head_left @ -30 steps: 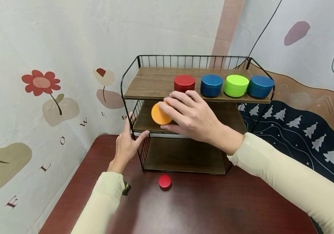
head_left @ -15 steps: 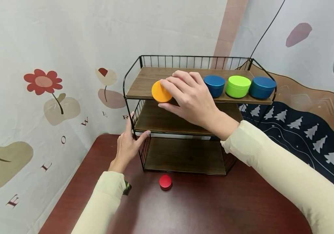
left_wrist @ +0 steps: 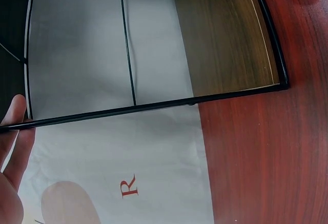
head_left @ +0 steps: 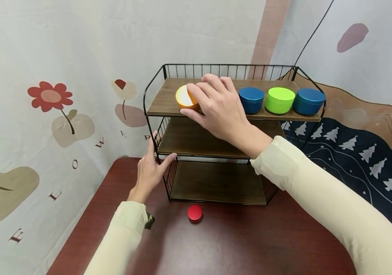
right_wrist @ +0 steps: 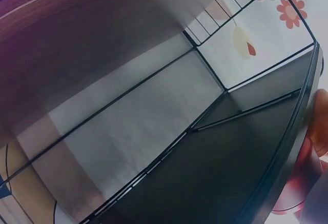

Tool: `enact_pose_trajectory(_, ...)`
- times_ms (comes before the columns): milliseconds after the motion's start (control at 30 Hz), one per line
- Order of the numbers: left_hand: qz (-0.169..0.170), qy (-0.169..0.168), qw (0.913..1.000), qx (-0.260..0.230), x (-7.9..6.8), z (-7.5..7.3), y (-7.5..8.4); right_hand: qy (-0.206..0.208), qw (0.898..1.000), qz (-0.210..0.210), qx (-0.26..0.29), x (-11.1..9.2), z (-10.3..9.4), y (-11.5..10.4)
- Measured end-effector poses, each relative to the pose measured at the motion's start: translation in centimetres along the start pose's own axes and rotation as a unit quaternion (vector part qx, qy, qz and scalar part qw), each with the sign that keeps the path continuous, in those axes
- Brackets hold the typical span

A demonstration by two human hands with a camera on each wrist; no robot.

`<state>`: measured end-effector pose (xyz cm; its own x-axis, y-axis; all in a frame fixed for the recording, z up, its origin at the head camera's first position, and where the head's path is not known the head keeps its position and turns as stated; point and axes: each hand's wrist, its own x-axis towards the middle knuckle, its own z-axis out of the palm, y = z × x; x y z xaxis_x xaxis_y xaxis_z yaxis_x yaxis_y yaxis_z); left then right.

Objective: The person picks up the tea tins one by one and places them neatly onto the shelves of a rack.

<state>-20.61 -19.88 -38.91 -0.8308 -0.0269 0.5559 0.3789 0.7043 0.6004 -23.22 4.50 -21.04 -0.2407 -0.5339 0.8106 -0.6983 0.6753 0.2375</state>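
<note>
In the head view, my right hand (head_left: 220, 109) holds a round orange tin (head_left: 183, 101) by its side, at the front of the rack's top shelf (head_left: 170, 93). The tin is tilted with its top towards me, and glare whitens that top. A red tin (right_wrist: 300, 183) shows below the orange tin (right_wrist: 320, 124) in the right wrist view; my hand hides it in the head view. My left hand (head_left: 147, 172) grips the left front post of the black wire rack (head_left: 150, 133), thumb at the middle shelf's front corner. Its fingers (left_wrist: 18, 155) meet the frame in the left wrist view.
On the top shelf's right half stand a blue tin (head_left: 251, 100), a lime green tin (head_left: 279, 100) and another blue tin (head_left: 308, 101). A smaller red tin (head_left: 195, 214) sits on the reddish-brown table (head_left: 237, 240) before the rack. Printed cloth (head_left: 209, 34) hangs behind.
My right hand has raised the orange tin from in front of the middle shelf to top-shelf height and tipped its top upwards. My left hand has stayed at the rack's post.
</note>
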Motion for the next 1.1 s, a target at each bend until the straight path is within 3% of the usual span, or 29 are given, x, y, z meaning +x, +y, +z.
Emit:
enact_pose_trajectory(467,-0.003,-0.002,1.0000,0.005,0.0,0.0,0.0,-0.079,0.996,0.037,-0.021,0.2,-0.1,0.0)
enact_pose_trajectory(700,-0.005,-0.002,1.0000,0.005,0.0,0.0,-0.1,-0.057,0.998,0.025,-0.018,0.1,-0.1,0.1)
enact_pose_trajectory(933,0.010,0.003,0.9999,0.002,0.0,0.2,-0.1,0.022,1.000,-0.004,-0.002,-1.1,-0.7,-0.6)
enact_pose_trajectory(1100,0.012,0.005,0.9999,0.003,0.0,0.3,-0.3,0.043,0.999,-0.020,0.018,-2.3,-1.4,-1.3)
